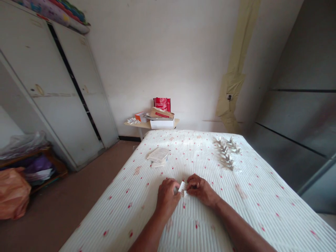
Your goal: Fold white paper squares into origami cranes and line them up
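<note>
Between my two hands, just above the quilted bed cover [204, 217], is a small folded piece of printed paper [182, 187]. My left hand [168, 194] pinches its left side between thumb and fingers. On the right side, my right hand [199, 187] has its fingers curled and pressed at the paper's edge. A stack of flat printed paper sheets [159, 155] lies farther up the cover on the left. Several folded paper figures, shaped like cranes [226, 152], stand in rows at the far right.
Beyond the bed a small table [144, 124] bears a white box [162, 123], a red bag [162, 104] and more folded paper pieces [133, 120]. White cabinets [76, 105] stand left, with an orange bag [13, 192] near them. A grey wardrobe [296, 112] is at right.
</note>
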`<state>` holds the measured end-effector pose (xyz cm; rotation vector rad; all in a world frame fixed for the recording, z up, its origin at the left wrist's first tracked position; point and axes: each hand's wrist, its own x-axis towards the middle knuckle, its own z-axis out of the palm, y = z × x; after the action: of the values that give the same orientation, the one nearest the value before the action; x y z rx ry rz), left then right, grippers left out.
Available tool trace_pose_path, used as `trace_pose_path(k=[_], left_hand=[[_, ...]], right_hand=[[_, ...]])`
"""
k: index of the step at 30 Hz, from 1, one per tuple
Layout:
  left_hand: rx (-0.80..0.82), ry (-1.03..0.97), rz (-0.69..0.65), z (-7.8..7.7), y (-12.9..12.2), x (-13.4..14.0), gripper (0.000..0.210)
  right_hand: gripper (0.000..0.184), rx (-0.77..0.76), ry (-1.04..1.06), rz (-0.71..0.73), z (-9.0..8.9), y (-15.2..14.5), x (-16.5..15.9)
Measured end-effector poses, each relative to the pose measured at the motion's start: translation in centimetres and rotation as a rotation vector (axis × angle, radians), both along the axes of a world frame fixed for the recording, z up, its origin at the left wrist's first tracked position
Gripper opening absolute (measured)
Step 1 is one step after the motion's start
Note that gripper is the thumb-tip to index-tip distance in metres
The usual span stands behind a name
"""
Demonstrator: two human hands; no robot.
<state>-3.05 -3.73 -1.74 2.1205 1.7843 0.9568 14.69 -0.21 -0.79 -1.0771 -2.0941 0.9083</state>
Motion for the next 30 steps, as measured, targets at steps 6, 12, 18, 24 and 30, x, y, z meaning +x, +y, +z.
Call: trace_pose_path(k=[6, 12, 18, 24, 30], left_hand=[[-0.004, -0.012, 0.006, 0.0, -0.1, 0.1, 0.014], [-0.012, -0.03, -0.004, -0.1, -0.1, 0.0, 0.02], [-0.01, -0.016, 0.007, -0.3, 0.0, 0.0, 0.017], [0.008, -0.008, 0.015, -0.2, -0.1, 0.1, 0.014], [-0.024, -0.022, 0.012, -0.1, 0.1, 0.1, 0.013]], right_hand=[[0.015, 0.034, -0.079, -0.059, 0.3, -0.2, -0.5], [0.015, 0.037, -0.138, -0.069, 0.4, -0.1, -0.7], [0.012, 0.031, -0.138, -0.04, 0.4, 0.0, -0.5], [0.011, 0.088, -0.259, -0.063, 0.8, -0.3, -1.1], [0.013, 0.216, -0.42, -0.069, 0.8, -0.7, -1.5]])
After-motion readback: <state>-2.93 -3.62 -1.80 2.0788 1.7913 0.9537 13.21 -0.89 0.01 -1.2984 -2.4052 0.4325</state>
